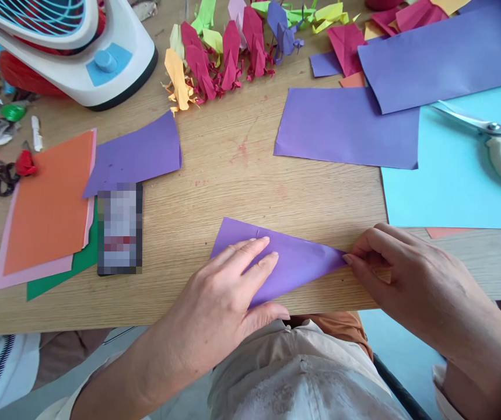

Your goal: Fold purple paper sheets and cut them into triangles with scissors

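Left hand (228, 286) spread flat on purple paper (300, 259), right hand (420, 277) pinching its tip, phone screen (118, 219) unreadably pixelated

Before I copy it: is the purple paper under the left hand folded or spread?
Folded: the purple paper forms a tapering shape, its tip at the right hand.

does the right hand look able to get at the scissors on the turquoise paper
Probably yes: the scissors lie uncovered beyond the right hand, with nothing tall between, though it is pinching the tip of the folded purple paper.
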### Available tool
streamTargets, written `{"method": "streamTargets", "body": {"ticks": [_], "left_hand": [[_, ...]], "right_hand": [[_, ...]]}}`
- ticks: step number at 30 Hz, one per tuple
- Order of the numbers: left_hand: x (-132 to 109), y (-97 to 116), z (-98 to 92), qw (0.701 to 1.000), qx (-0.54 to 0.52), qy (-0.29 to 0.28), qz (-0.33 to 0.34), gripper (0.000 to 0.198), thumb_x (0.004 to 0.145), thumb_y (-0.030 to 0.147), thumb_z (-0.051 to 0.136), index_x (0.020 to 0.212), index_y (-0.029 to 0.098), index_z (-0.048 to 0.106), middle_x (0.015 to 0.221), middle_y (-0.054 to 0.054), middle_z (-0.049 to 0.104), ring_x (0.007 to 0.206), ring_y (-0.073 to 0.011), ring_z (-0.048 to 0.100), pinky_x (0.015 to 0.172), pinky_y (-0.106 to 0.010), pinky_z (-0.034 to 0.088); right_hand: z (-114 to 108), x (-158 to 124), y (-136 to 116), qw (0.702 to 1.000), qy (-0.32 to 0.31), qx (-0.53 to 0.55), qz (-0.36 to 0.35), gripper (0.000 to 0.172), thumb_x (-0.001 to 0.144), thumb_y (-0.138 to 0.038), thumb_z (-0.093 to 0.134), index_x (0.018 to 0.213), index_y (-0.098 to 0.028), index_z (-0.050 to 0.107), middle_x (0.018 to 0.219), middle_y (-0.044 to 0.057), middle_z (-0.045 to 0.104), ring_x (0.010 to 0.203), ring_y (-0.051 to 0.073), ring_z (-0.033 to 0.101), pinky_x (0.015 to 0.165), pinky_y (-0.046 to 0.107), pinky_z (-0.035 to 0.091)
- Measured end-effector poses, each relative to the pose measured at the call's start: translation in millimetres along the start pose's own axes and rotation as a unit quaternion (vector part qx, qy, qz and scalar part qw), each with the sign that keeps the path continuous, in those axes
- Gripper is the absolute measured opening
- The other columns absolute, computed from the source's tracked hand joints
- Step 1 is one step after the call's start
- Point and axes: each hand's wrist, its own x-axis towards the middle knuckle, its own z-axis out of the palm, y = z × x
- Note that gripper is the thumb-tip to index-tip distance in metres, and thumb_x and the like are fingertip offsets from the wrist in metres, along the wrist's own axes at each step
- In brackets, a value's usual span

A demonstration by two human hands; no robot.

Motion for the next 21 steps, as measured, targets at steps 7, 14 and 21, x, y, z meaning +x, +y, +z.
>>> {"method": "streamTargets", "body": {"ticks": [7,14,21], "left_hand": [[-0.6,5.7,3.5,0.999,0.029,0.009,-0.007,0.039,0.096,0.028,0.063,0.131,0.011,0.063,0.143,-0.018,0.060,0.128,-0.0286,0.062,0.106,-0.043,0.056],[-0.9,7.4,5.8,0.998,0.058,0.010,-0.003,0.038,0.097,0.027,0.061,0.130,0.009,0.065,0.141,-0.019,0.062,0.127,-0.0305,0.062,0.107,-0.046,0.056],[0.9,7.4,6.9,0.996,0.080,0.006,0.024,0.040,0.097,0.031,0.060,0.126,0.004,0.066,0.136,-0.018,0.066,0.129,-0.0301,0.061,0.111,-0.044,0.052]], "right_hand": [[-1.3,-1.2,0.2,1.000,-0.016,-0.008,0.004,0.023,0.097,-0.037,0.046,0.080,-0.024,0.054,0.077,0.002,0.060,0.067,0.019,0.057,0.058,0.033,0.035],[-1.3,-1.3,1.0,1.000,-0.011,-0.012,0.005,0.022,0.096,-0.036,0.046,0.079,-0.024,0.053,0.077,0.002,0.060,0.065,0.019,0.056,0.057,0.032,0.035],[-0.1,-1.2,0.8,1.000,-0.007,-0.007,0.002,0.021,0.096,-0.035,0.046,0.079,-0.024,0.052,0.076,0.002,0.059,0.065,0.019,0.056,0.056,0.032,0.035]]}}
